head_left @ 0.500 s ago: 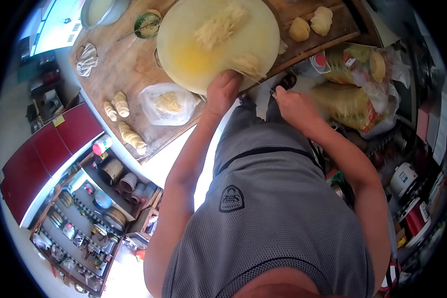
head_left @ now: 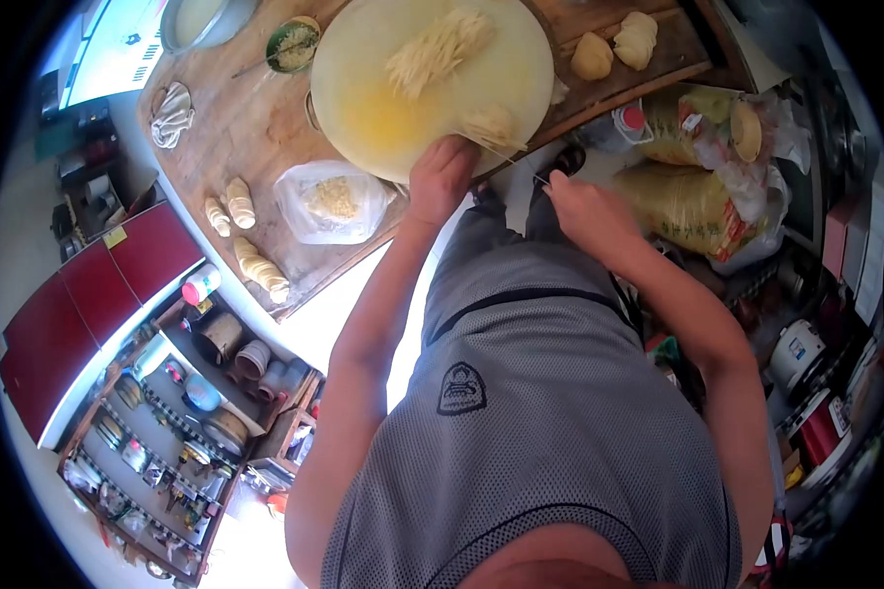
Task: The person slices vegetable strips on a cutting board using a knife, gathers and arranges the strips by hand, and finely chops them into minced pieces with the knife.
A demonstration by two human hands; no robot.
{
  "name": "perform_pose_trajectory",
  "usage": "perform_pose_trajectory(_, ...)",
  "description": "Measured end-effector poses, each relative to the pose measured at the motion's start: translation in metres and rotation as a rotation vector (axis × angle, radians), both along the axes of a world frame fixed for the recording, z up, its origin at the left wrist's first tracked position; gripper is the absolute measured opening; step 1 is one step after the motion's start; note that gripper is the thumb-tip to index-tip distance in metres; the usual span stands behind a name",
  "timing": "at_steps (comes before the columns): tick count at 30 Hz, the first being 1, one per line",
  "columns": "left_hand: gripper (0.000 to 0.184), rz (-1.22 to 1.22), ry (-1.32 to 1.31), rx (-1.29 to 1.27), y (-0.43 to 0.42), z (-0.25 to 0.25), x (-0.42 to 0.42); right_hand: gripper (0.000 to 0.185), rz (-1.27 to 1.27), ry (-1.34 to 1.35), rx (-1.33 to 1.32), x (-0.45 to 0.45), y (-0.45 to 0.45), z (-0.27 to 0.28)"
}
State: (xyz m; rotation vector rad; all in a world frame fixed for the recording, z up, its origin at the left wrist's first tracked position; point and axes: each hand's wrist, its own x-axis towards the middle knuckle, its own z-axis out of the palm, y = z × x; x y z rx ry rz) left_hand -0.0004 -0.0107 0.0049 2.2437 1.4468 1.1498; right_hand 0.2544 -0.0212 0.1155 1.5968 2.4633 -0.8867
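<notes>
My left hand [head_left: 444, 177] rests at the near edge of a round, pale cutting board [head_left: 359, 59], its fingers curled and closed; what lies beneath them is hidden. In my right hand [head_left: 584, 208], closed around the handle, is a knife [head_left: 517, 163], seen nearly edge-on as a thin line. Its blade reaches left to my left fingertips. Beside the blade lies a small heap of pale, thinly cut shreds [head_left: 488, 125]. A larger pile of similar shreds [head_left: 440, 51] sits farther back on the board.
The wooden table [head_left: 246, 128] carries a plastic bag with pale bits [head_left: 332, 198], a green bowl [head_left: 293, 45], a cloth [head_left: 173, 116], a metal basin [head_left: 206, 25] and several pale ridged pieces [head_left: 260, 271]. Two peeled lumps [head_left: 592, 57] sit right. Yellow sacks [head_left: 678, 206] stand on the floor.
My right hand and the knife have shifted very slightly. My left hand stays at the same spot on the board, and the shred piles look nearly the same.
</notes>
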Motion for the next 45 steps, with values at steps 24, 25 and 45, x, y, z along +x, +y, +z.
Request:
perform_pose_trajectory(24, 0.021, 0.035, 0.021, 0.025, -0.003, -0.006, 0.001, 0.018, 0.019, 0.022, 0.019, 0.004, 0.000, 0.004)
perform_pose_trajectory(25, 0.021, 0.033, 0.018, 0.036, -0.002, -0.006, 0.001, 0.018, 0.010, 0.013, 0.008, 0.000, 0.002, -0.004)
perform_pose_trajectory(45, 0.018, 0.098, -0.005, -0.030, -0.010, -0.008, 0.003, 0.020, 0.062, 0.041, 0.096, 0.001, 0.006, -0.007)
